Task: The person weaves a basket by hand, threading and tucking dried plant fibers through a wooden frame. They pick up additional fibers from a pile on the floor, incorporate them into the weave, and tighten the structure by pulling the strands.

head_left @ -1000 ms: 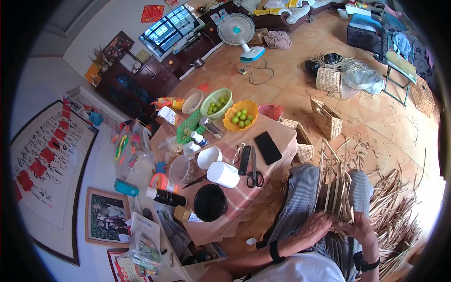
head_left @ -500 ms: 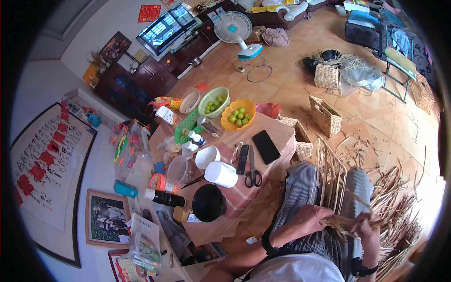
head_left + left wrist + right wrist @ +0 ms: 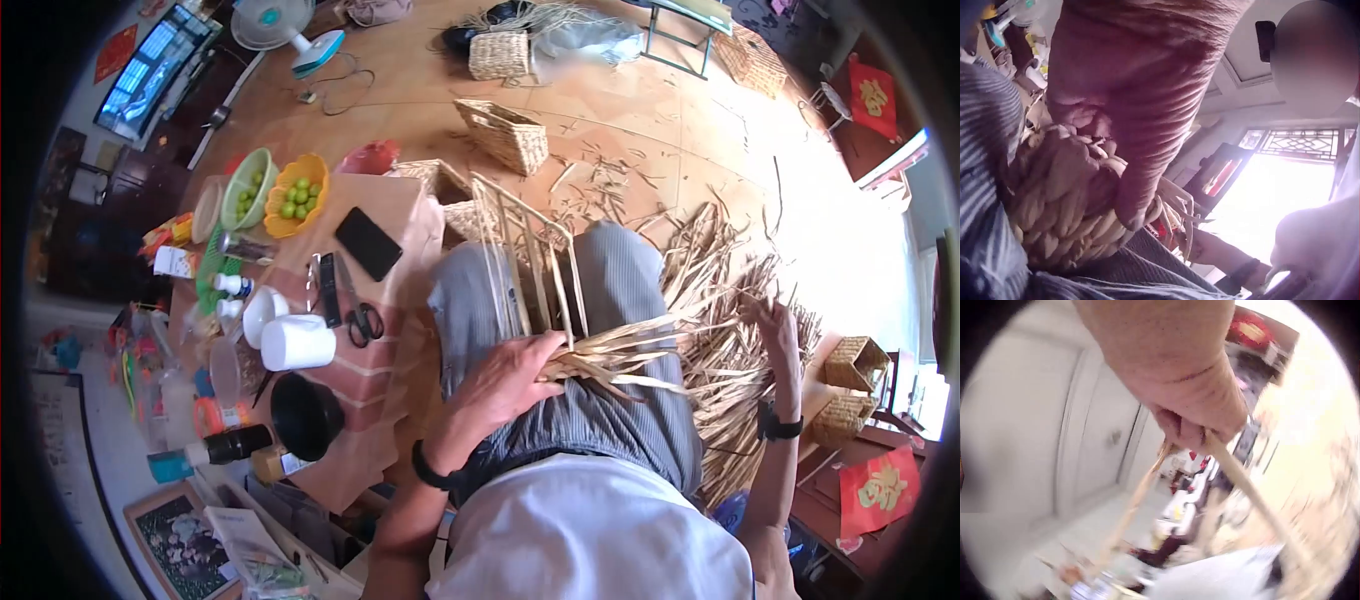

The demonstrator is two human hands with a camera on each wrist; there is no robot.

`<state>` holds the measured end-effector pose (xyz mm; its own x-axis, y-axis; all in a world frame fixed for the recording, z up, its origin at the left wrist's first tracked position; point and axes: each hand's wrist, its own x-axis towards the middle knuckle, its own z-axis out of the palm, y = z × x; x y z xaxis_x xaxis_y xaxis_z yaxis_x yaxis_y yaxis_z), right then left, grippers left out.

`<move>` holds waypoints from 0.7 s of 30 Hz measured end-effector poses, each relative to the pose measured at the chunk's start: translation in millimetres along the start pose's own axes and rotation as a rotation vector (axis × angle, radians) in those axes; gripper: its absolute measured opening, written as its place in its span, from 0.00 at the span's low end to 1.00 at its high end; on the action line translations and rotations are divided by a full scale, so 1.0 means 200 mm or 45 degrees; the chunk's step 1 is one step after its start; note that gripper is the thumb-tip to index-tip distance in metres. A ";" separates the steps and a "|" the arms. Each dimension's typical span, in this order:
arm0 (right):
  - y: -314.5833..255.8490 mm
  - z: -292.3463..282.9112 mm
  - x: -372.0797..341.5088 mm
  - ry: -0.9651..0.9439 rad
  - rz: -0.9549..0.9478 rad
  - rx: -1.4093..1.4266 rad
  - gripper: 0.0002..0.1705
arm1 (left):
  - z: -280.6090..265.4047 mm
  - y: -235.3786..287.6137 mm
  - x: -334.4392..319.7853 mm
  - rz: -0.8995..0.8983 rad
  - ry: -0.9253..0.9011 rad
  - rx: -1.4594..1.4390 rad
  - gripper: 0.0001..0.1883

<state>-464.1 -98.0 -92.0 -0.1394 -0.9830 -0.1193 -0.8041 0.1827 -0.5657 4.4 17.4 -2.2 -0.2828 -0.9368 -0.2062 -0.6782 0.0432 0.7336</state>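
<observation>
Between the knees stands a half-woven straw basket (image 3: 540,262) with upright stakes and loose straw ends (image 3: 625,355) fanning out to the right. My left hand (image 3: 508,378) grips its near edge; in the left wrist view the thumb presses the plaited wall (image 3: 1066,206). Out to the right, my right hand (image 3: 775,325) is over a heap of dried straw (image 3: 735,385). In the right wrist view its curled fingers pinch a straw strand (image 3: 1254,490), with lengths hanging down from both sides of the fist.
On the left, a table (image 3: 400,215) bears scissors (image 3: 362,318), a phone (image 3: 369,243), a white canister (image 3: 298,342), a black bowl (image 3: 307,417) and fruit bowls. Finished-looking woven baskets (image 3: 502,135) stand on the tiled floor ahead, amid straw scraps. More baskets (image 3: 855,362) sit at the right.
The right hand has left the basket edge and reached out right to the straw heap. The left hand stays on the basket. The head view has turned to the right.
</observation>
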 end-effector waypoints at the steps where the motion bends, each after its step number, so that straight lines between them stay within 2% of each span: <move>1: -0.03 -0.04 -0.03 0.097 -0.061 -0.536 0.35 | -0.01 0.00 0.00 0.066 0.069 0.039 0.25; 3: -0.05 -0.12 -0.08 0.005 0.089 -0.599 0.36 | 0.01 0.01 -0.03 0.184 0.189 0.118 0.21; 4: -0.09 -0.16 -0.12 -0.024 0.140 -0.609 0.36 | -0.02 0.03 -0.04 0.167 0.237 0.171 0.20; 5: -0.11 -0.17 -0.15 0.116 0.075 -0.533 0.35 | -0.05 0.08 -0.04 0.151 0.287 0.225 0.19; 6: -0.26 -0.20 -0.19 0.054 0.156 -0.369 0.28 | -0.08 0.11 -0.04 0.135 0.340 0.281 0.19; 7: -0.31 -0.16 -0.25 0.003 0.057 0.029 0.23 | -0.10 0.13 -0.03 0.191 0.453 0.259 0.15; 8: -0.37 -0.12 -0.32 -0.040 -0.042 0.430 0.17 | -0.09 0.14 -0.02 0.212 0.443 0.233 0.15; 9: -0.49 -0.06 -0.40 -0.211 -0.159 0.615 0.17 | -0.08 0.14 0.00 0.237 0.437 0.206 0.15; 11: -0.84 0.01 -0.53 -0.414 -0.811 0.415 0.14 | -0.04 0.16 0.04 0.252 0.393 0.175 0.15; 12: -0.97 0.05 -0.59 -0.412 -0.931 0.360 0.19 | -0.01 0.16 0.05 0.262 0.395 0.198 0.15; 14: -1.05 0.18 -0.66 -0.360 -1.009 0.036 0.24 | 0.03 0.11 0.07 0.279 0.402 0.248 0.14; 19: -1.07 0.28 -0.66 -0.241 -1.049 0.008 0.20 | 0.03 0.09 0.06 0.266 0.402 0.304 0.15; 21: -1.06 0.29 -0.63 -0.288 -1.066 -0.059 0.19 | 0.03 0.09 0.06 0.252 0.381 0.318 0.13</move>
<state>-243.0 -11.4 -4.0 0.6232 -0.7657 0.1592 -0.6139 -0.6051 -0.5070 -15.3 9.1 5.2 -0.2398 -0.9598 0.1461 -0.7843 0.2803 0.5535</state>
